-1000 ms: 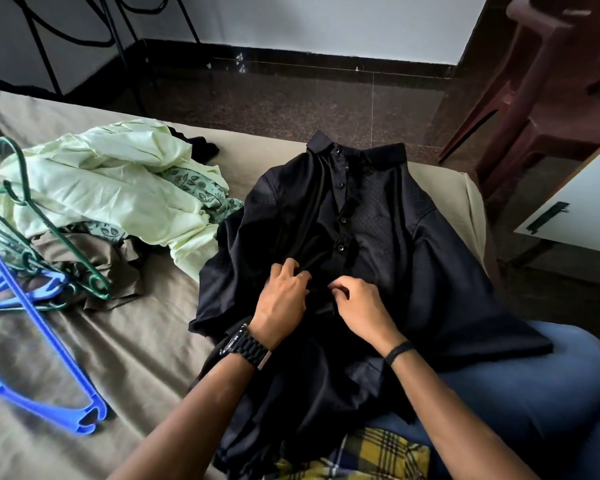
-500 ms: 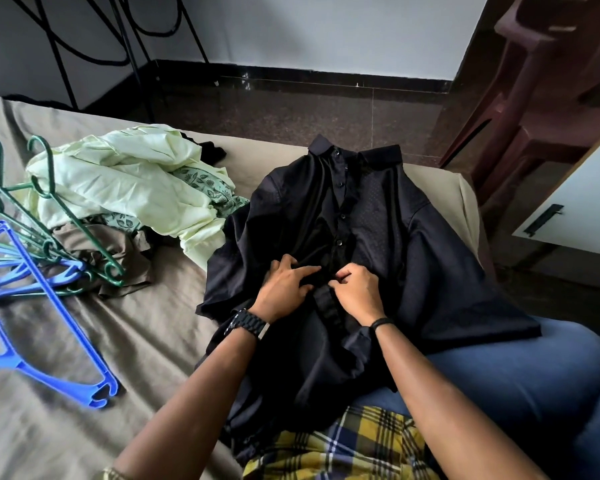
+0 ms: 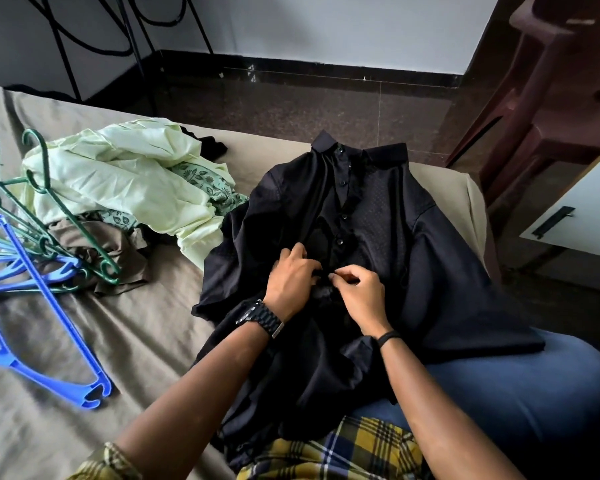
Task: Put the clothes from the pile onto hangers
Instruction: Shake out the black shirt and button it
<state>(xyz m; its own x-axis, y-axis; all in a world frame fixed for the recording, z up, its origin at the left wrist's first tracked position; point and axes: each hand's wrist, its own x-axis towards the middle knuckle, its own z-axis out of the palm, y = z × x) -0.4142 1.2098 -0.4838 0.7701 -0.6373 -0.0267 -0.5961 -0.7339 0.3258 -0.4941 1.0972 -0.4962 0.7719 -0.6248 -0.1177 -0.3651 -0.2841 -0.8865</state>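
- Nearest the camera, a yellow plaid garment (image 3: 329, 455) lies at the lower edge, beside a knee in blue jeans (image 3: 520, 400).
- A black shirt (image 3: 413, 244) is spread across the lap and the bed (image 3: 125, 327), collar pointing away, its front placket up.
- The left hand (image 3: 293, 282), with a black watch (image 3: 262, 318) on its wrist, curls its fingers into the shirt's placket at mid-chest and pinches the fabric.
- The right hand (image 3: 361, 296), a black band at its wrist, pinches the same placket just beside the left hand, fingers bent.
- To the left on the bed lie blue hangers (image 3: 45, 306), with green hangers (image 3: 32, 209) tangled across them.
- Beyond these sits the pile of clothes (image 3: 129, 181): pale green cloth on top, a leaf-print piece and brown fabric beneath.
- Farthest off, a dark floor (image 3: 309, 109) meets a white wall.
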